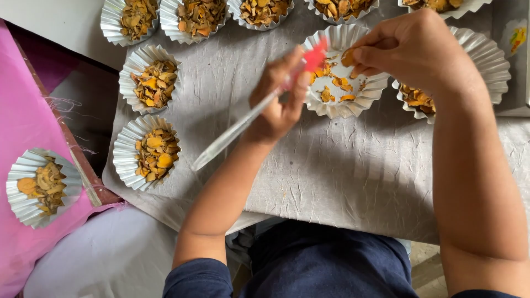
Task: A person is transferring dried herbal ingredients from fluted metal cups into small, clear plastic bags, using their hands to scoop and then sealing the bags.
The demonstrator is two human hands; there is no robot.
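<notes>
My left hand (279,96) grips a clear plastic dropper (243,124) with a red bulb (314,55), its bulb end over a silver fluted foil cup (342,83). That cup holds a few orange-yellow dried slices. My right hand (414,49) pinches one orange slice (348,57) above the same cup. A second foil cup (486,60) with slices lies partly under my right wrist.
Several more foil cups of yellow-orange slices stand on the grey crinkled paper (331,165): two at left (154,83) (146,152), a row along the top (199,16). Another cup (41,187) rests on pink cloth (22,121) at far left.
</notes>
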